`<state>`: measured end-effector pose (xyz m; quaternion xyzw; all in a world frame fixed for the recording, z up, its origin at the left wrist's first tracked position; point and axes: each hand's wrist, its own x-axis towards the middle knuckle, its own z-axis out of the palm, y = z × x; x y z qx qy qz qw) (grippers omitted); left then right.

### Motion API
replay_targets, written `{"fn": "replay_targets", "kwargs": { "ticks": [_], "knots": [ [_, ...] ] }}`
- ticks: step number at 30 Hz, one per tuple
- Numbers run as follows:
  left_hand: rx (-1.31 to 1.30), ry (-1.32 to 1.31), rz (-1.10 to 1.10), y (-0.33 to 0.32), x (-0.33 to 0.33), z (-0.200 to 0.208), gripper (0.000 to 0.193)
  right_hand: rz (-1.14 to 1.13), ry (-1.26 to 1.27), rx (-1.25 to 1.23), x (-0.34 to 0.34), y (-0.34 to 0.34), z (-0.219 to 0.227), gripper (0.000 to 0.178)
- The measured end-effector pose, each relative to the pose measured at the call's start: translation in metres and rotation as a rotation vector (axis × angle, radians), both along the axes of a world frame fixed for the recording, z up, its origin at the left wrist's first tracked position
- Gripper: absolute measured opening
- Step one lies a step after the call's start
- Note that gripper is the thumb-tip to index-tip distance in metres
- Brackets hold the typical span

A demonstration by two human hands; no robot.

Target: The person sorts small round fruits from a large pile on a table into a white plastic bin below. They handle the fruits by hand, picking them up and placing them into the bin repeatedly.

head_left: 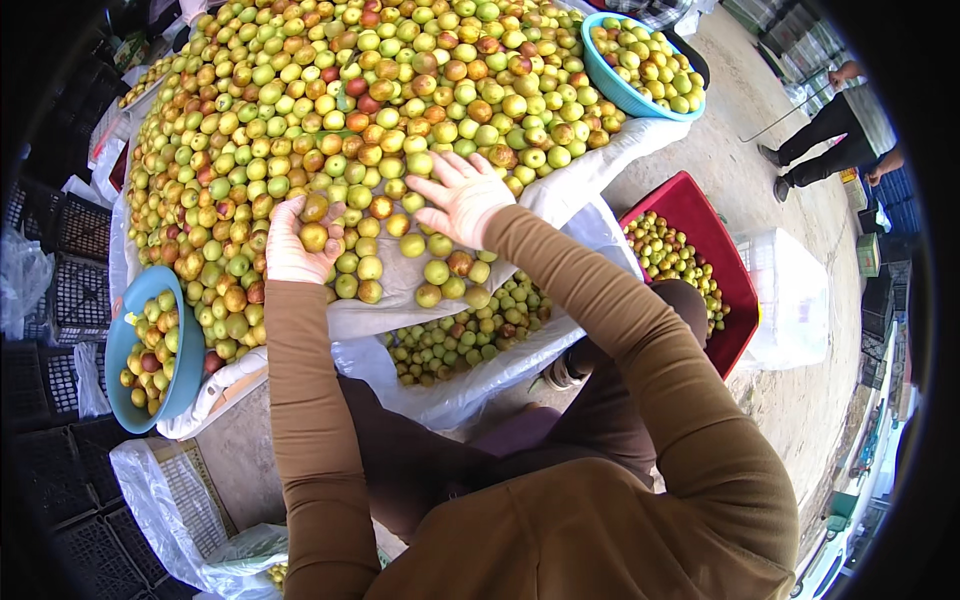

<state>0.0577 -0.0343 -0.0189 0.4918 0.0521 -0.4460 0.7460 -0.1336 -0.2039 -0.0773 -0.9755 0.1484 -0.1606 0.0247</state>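
1. Left hand (pixel 300 250): fingers curled around two fruits (pixel 313 237), near the front of the fruit pile (pixel 270 125).
2. Right hand (pixel 465 203): fingers spread wide, at the pile.
3. Open room: bare cloth (pixel 400 276) between hands and near edge.
4. Below edge: plastic-lined container (pixel 450 406) holding fruit.

**Cloth-draped surface (pixel 400 272) heaped with round fruit (pixel 370 80)**

Green, yellow and reddish fruit is piled across the surface, over a pale cloth (pixel 575 185) left bare in a patch near the front. A blue basin (pixel 189 355) of fruit is set at the left edge, a lighter basin (pixel 632 100) at the far right. On the grey floor (pixel 740 130), a red bin (pixel 690 205) of fruit is placed.
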Motion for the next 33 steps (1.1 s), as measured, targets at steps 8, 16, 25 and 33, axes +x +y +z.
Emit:
{"fn": "replay_targets", "kwargs": {
  "ticks": [8,16,25,33],
  "knots": [
    [-0.019,-0.014,-0.036,0.01,0.005,0.002,0.031,-0.213,0.009,0.032,0.017,0.035,0.002,0.062],
    [0.0,-0.02,-0.032,0.004,0.009,-0.004,0.029,-0.082,-0.004,0.157,0.045,0.1,-0.009,0.074],
    [0.014,-0.007,-0.059,0.007,0.008,-0.006,0.029,0.055,-0.043,0.106,-0.039,0.092,-0.012,0.078],
    [-0.041,0.007,-0.098,0.009,0.017,-0.006,0.029,-0.171,-0.253,0.068,-0.049,-0.014,-0.004,0.057]
  ]
}}
